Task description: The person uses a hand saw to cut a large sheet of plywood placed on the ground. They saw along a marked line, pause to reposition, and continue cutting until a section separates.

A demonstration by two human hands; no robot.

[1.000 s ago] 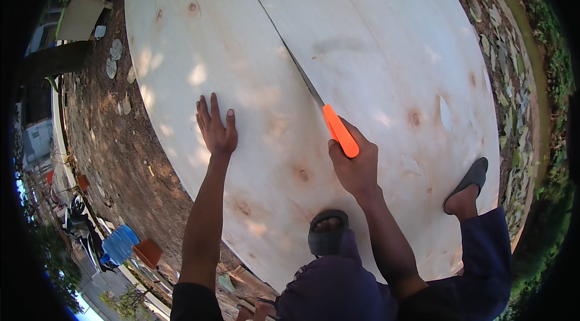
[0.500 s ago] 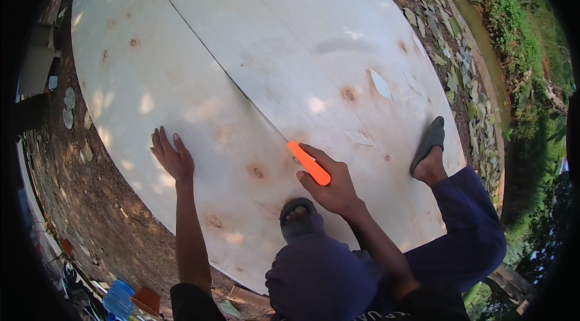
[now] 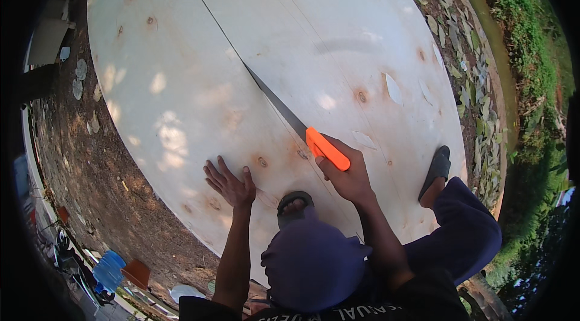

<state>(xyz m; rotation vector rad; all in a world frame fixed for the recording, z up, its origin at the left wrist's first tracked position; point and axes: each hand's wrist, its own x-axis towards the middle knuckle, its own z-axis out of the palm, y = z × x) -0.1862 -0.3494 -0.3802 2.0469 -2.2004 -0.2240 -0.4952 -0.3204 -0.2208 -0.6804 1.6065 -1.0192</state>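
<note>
Large pale plywood sheet laid flat on bare dirt ground, giving a firm backing under the cut

Left hand pressed palm-down on the sheet, fingers spread wide and flat, gripping nothing; judged to be there as a weight, keeping the thin panel from shifting or chattering beside the blade

Right hand closed tight around the orange handle of a hand saw, fingers wrapped fully under the handle with no gap showing, thumb side up

Saw blade running up and to the left from those fingers, low against the wood and lined along the thin dark cut line that crosses the sheet toward its far edge; the shallow angle likely held to keep the teeth on that line

Sandalled foot planted on the sheet just below and between the two hands, second sandalled foot on the sheet off to the right of the saw-holding fingers, both apparently adding weight either side of the cut

Knots and small torn patches of veneer scattered beyond the right fingers; leaf-strewn strip and grass verge further right, well apart from either hand

Blue container on the ground far down-left of the spread fingers, out of reach
</note>
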